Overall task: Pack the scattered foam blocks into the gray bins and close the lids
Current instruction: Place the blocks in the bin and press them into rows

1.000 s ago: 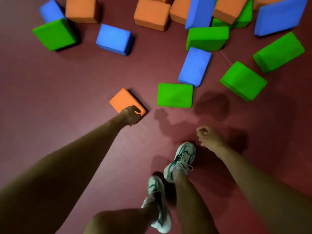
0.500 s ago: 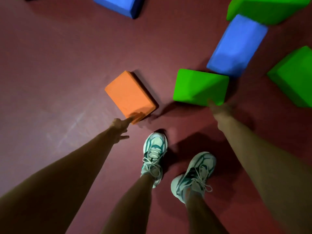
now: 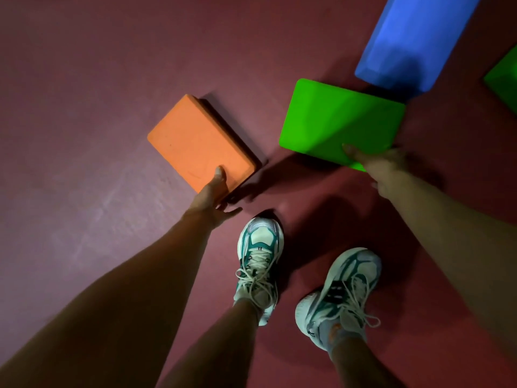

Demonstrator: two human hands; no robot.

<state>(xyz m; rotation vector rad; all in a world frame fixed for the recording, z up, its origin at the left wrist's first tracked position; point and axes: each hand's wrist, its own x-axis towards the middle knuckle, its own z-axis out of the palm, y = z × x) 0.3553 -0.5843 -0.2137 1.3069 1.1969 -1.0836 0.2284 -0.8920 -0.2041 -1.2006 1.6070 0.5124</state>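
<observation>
Left hand (image 3: 213, 189): at the near right corner of the orange foam block (image 3: 200, 142); thumb lies on the top face, the other fingers reach under the near edge, so the grip holds that corner.
Right hand (image 3: 376, 163): at the near edge of the green foam block (image 3: 340, 121); thumb on top, fingers hidden past the edge, the grip holding the block's near right part.
Orange foam block: flat on the dark red floor (image 3: 84, 191), left of the green one and well apart from it.
Green foam block: on the floor, its far right corner just beside the blue foam block (image 3: 411, 43); whether they touch cannot be told.
Second green block (image 3: 505, 82): only a corner shows at the right edge.
Feet: two white and teal sneakers (image 3: 258, 264) stand on the floor between the forearms, near the blocks.
Gray bins: not in view.
</observation>
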